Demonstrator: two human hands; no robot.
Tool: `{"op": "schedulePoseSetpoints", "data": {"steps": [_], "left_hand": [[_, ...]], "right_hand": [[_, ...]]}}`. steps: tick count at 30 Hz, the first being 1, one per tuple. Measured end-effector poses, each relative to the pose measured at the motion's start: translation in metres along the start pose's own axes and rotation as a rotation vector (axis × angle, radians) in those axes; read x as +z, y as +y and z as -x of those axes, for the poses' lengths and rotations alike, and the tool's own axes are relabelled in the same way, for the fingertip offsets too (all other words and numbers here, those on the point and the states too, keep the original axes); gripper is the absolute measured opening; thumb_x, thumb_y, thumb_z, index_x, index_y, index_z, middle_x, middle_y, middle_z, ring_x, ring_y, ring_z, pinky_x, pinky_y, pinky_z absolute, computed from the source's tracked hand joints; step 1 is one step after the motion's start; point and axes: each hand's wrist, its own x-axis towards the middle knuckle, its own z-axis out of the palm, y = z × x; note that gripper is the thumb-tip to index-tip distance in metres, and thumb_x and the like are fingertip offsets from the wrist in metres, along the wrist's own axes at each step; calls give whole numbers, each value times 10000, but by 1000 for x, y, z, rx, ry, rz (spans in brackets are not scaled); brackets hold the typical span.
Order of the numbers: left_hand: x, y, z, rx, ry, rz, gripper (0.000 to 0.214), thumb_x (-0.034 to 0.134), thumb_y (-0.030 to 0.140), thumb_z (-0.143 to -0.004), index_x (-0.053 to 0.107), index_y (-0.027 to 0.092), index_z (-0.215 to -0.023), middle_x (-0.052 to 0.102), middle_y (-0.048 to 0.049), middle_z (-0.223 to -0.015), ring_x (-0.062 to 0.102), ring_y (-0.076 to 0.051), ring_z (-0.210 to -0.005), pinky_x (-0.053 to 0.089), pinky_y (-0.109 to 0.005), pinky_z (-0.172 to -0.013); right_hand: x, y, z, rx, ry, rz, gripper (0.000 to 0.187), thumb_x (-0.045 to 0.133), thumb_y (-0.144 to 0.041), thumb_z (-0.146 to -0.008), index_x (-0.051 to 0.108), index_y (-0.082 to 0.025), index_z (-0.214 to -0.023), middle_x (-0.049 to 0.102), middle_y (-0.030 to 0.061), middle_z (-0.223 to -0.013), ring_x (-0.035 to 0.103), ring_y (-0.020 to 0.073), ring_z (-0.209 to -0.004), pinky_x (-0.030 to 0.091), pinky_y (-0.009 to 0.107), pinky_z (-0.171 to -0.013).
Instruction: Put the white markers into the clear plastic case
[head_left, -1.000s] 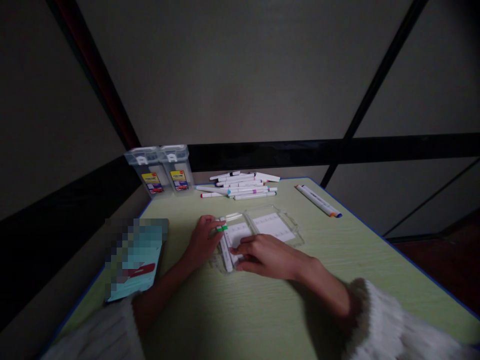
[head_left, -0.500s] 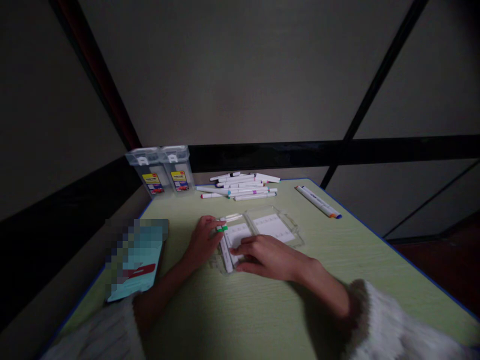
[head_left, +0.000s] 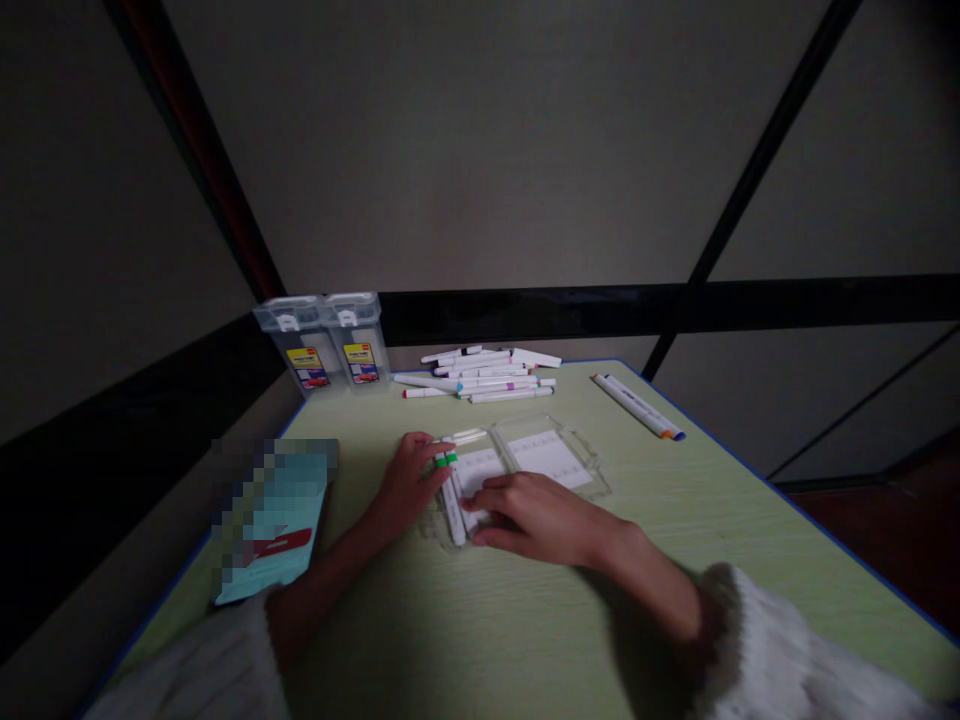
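At the bottom of the frame, two pale knitted sleeves (head_left: 787, 650) framed a light green table (head_left: 480, 640). Near the centre we saw the right hand (head_left: 536, 515) low over an open case, thumb and forefinger apart, tips beside the white marker pens (head_left: 454, 520). The pens lay side by side, just left of centre, along the left part of the clear case (head_left: 504, 447). Their long axis ran steeply, leaning slightly from upper left to lower right: plain ends towards the bottom of the frame, green bands (head_left: 451, 458) towards the top. The left hand (head_left: 409, 480) reached over the banded ends; we could not tell whether its fingers were clamped on them or merely resting.

We judged the pens light and stiff, with smooth barrels liable to roll or slip, best held at mid-barrel, below the bands. The case looked thin, hard and possibly brittle, better taken by its rim.

Farther up, beyond the case, lay a heap of markers (head_left: 495, 375); at upper left stood two lidded clear boxes (head_left: 335, 345).
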Motion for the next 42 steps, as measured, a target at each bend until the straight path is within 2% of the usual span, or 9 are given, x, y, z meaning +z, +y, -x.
{"op": "schedulePoseSetpoints", "data": {"steps": [20,27,42], "left_hand": [[3,2,1,-27,37,-43,243,523,152,-717,623,164,-938,453,-58,-975,473,-190,-978,384,-375,-914],[2,1,2,20,60,-32,232,521,155,-717,622,192,-922,462,-37,-957,482,-173,-959,395,-362,-904],[0,6,3,17,18,-67,245,485,166,-743,596,158,-962,446,-59,-978,469,-190,-981,377,-378,-910]], "right_hand": [[1,0,0,-11,13,-5,300,444,-326,-832,554,-163,-1059,637,87,-933,591,196,-834,416,285,-709],[1,-1,1,5,7,-1,305,448,-332,-829,555,-164,-1060,635,91,-938,589,196,-843,413,287,-716],[0,-7,0,19,0,59,304,407,-335,-852,536,-153,-1060,638,96,-902,594,195,-810,406,298,-695]]}}
